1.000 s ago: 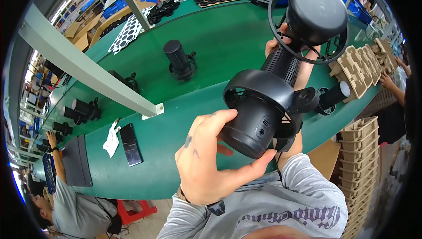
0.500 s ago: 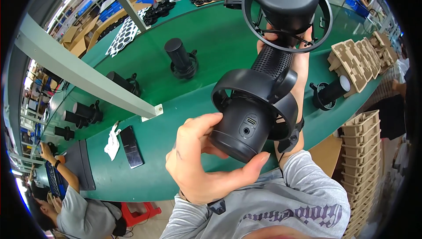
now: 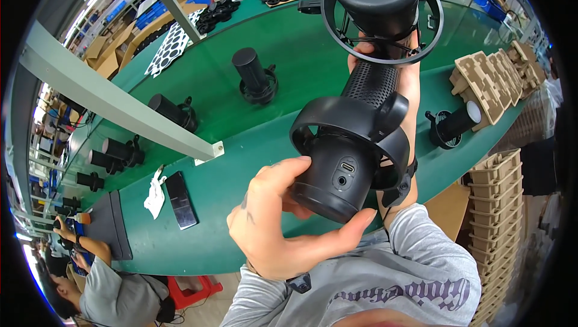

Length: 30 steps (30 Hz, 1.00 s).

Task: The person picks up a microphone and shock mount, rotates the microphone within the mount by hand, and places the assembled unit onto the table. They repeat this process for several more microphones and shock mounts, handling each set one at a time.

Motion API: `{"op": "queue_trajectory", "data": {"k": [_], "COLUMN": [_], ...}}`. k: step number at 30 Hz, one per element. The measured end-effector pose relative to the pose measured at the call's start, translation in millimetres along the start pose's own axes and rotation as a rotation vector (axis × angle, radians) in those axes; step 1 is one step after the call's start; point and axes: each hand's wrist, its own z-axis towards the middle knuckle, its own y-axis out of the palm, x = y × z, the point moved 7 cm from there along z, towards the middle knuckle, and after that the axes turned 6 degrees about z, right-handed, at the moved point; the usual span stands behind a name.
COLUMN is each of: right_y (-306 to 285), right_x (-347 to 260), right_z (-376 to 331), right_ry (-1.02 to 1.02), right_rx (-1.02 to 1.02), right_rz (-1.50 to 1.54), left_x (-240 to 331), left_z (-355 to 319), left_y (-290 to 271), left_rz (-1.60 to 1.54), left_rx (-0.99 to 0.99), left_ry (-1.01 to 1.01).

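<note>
My left hand curls around the base end of a black microphone, thumb and fingers on opposite sides. This microphone has a perforated grille, a ring-shaped shock mount, and a port and round jack facing me. Farther out, my right hand grips a second black microphone in a ring mount, its base tilted toward me. That hand is mostly hidden behind the mount, with some fingers showing at its sides. The near microphone's grille end reaches up to the second one's ring; I cannot tell whether they touch.
More microphones stand on the green belt and one on the bench at right. A phone and white tissue lie at left. A slanted metal post crosses there. Cardboard trays are stacked at right. Co-workers sit left and across.
The far microphone in my right hand has shifted slightly left. The near one has barely moved, with my left hand still on it. Microphones on the belt have drifted a little rightward.
</note>
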Motion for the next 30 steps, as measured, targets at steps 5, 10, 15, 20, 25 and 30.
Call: {"op": "queue_trajectory", "data": {"k": [5, 10, 15, 20, 25, 30], "right_y": [-3, -9, -40, -35, -88, -97], "right_x": [-5, -19, -115, -99, -66, -94], "right_z": [2, 14, 23, 31, 45, 40], "right_ry": [-0.029, -0.154, -0.594, -0.341, -0.028, 0.026], "right_rx": [0.003, 0.015, 0.135, 0.03, -0.066, 0.083], "right_rz": [0.029, 0.021, -0.498, -1.551, -1.845, -1.864], "left_x": [0, 3, 5, 4, 7, 16], "left_z": [0, 6, 3, 2, -2, -2], "left_y": [10, -3, -43, -50, -45, -43], "left_rz": [0.05, 0.207, 0.278, 0.36, 0.465, 0.565], "left_rx": [-0.083, 0.006, 0.436, 0.521, 0.583, 0.592], "left_ry": [-0.041, 0.088, 0.305, 0.283, 0.32, 0.439]}}
